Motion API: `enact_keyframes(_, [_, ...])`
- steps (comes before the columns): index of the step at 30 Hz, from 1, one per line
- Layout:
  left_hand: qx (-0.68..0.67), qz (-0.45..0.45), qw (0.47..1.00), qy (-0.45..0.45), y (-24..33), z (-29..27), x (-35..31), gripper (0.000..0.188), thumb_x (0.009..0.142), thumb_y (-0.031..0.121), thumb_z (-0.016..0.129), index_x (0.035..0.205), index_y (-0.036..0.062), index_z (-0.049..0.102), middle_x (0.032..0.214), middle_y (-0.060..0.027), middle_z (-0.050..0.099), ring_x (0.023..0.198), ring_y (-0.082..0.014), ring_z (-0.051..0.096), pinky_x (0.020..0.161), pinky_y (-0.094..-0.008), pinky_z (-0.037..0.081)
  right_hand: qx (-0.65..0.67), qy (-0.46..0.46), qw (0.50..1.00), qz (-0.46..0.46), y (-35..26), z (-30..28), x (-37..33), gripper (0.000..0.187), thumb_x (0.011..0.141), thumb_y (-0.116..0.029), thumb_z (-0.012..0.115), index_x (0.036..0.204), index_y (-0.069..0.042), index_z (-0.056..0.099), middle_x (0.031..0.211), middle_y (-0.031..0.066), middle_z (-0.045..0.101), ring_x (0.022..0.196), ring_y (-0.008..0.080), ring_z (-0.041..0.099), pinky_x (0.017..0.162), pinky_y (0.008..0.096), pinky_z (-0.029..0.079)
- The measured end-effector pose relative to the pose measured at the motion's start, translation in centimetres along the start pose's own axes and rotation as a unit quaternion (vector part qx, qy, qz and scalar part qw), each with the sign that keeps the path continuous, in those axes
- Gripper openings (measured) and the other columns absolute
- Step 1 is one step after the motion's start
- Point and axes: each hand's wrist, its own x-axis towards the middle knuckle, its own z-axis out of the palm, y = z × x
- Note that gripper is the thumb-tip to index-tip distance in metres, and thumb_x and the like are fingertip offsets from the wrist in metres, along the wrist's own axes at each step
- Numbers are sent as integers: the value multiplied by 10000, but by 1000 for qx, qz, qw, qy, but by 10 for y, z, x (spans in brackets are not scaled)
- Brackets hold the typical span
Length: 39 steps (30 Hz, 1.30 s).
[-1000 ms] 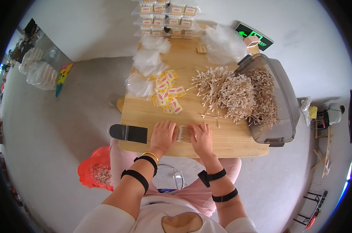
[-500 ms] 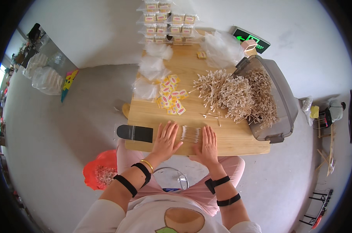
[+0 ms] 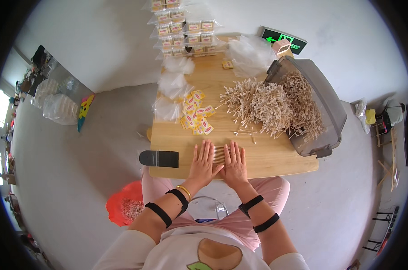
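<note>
A flat row of thin pale sticks lies side by side at the near edge of the wooden table, caught between the two hands. The left hand and the right hand rest palm down with fingers spread flat — pressing on the row's ends rather than gripping anything, thumbs nearly meeting below it.

The table is light, smooth wood. A black flat tool with a rounded end lies just left of the left hand. Farther up sit small yellow and pink packets, clear crinkled plastic bags and, at the far edge, stacked clear boxes.

A grey plastic bin on the right lies tipped, and a tangled heap of cotton swabs spills from it onto the table. On the floor, an orange bag holds more sticks.
</note>
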Motion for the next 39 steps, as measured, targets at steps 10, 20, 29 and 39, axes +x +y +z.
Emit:
enact_keyframes(10, [-53, 33, 998, -10, -2, -5, 2, 786, 1023, 532, 393, 1574, 6, 199, 1642, -177, 200, 1524, -312, 194, 1237, -525, 122, 149, 57, 987, -4, 10, -11, 0, 770, 895, -276, 628, 1524, 20, 300, 1581, 230, 308, 1506, 369, 224, 1235, 501, 161])
enact_keyframes(20, [-129, 23, 991, 21, -9, -17, -14, 559, 1018, 388, 490, 1490, 98, 419, 1556, -194, 291, 1471, -415, 236, 1212, -546, 178, 198, 169, 961, 96, 32, -25, 5, 227, 785, -74, 694, 1005, -105, 644, 1062, 123, 551, 1034, 344, 520, 927, 459, 436])
enact_keyframes(29, [-80, 13, 996, 24, -4, -8, -13, 564, 1011, 401, 510, 1524, 196, 396, 1587, -166, 273, 1489, -400, 208, 1208, -599, 137, 165, 123, 979, -13, 14, -28, 44, 104, 777, -111, 724, 869, -109, 675, 1006, 82, 545, 1013, 305, 518, 882, 430, 444])
enact_keyframes(39, [-120, 19, 992, 39, -5, -10, -12, 535, 1005, 348, 528, 1497, 180, 405, 1547, -188, 339, 1460, -405, 258, 1206, -568, 161, 112, 78, 989, -63, 17, -33, 55, 74, 743, -86, 697, 801, -100, 653, 968, 73, 560, 1010, 288, 529, 869, 415, 441])
